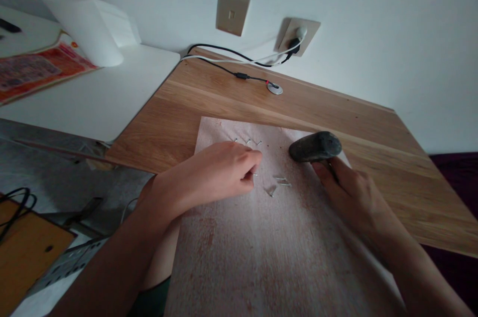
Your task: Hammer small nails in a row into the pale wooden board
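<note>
- Closest in, the pale board (220,252) runs up from the bottom edge, flat and surely stiff, a firm bed for everything on it.
- Left hand (227,167) next, reaching in low over the board, knuckles up, fingers curled, thumb and forefinger pinching a small nail (255,174). Light, stiff, slick metal, I'd judge, easily dropped; best taken by the shank, just under the head.
- Right beside it, a few loose nails (283,181) lie on the board, near those fingertips.
- Over on the other side, the right hand (351,190), wrist low, fingers wrapped around the hammer's mostly hidden handle.
- And there's the hammer (315,147) itself, dark blunt head above the board's right side! Looks top-heavy and hard; a grip farther down the handle should swing it better.
- Beyond the left knuckles, three standing nails (248,141) in a row; how deep they sit, I can't tell.
- Farthest, the wooden table (224,100), then cables (224,60) along the wall.
</note>
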`<state>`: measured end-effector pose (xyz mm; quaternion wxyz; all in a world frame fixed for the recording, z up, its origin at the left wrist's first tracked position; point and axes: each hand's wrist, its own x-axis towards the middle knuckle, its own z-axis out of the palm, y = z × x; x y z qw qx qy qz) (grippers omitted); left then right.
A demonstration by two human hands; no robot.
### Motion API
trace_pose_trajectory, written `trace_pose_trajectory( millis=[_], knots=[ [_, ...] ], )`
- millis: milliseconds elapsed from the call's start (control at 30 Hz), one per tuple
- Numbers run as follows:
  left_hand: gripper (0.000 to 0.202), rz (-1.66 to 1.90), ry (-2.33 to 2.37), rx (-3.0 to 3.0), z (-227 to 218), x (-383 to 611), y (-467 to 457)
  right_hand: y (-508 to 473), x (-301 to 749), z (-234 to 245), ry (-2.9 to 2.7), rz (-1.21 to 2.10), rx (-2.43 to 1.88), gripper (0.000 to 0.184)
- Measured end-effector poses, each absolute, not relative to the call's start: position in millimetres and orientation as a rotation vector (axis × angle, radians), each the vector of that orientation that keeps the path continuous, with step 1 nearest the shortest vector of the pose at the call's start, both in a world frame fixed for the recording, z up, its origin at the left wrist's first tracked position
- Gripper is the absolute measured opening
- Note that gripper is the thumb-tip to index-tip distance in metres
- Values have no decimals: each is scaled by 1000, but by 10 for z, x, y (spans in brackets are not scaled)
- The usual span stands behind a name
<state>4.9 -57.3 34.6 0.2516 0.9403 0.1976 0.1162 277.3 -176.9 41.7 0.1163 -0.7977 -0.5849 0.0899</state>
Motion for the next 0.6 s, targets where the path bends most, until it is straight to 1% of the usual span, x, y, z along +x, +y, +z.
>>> trace_pose_trajectory(
  millis=[167, 267, 433, 600],
  knots=[
    [13, 509, 444, 2495, 556, 198, -383, -1759, 2768, 427, -1698, 273, -2387, 40],
    [13, 620, 352, 2427, 640, 422, -140, -1764, 2790, 403, -1703, 308, -2338, 40],
    [15, 718, 317, 2275, 472, 721, 191, -1770, 2836, 337, -1723, 257, -2231, 36],
    [11, 620, 296, 2222, 269, 704, 196, -1768, 2847, 324, -1688, 302, -2232, 38]
  ],
)
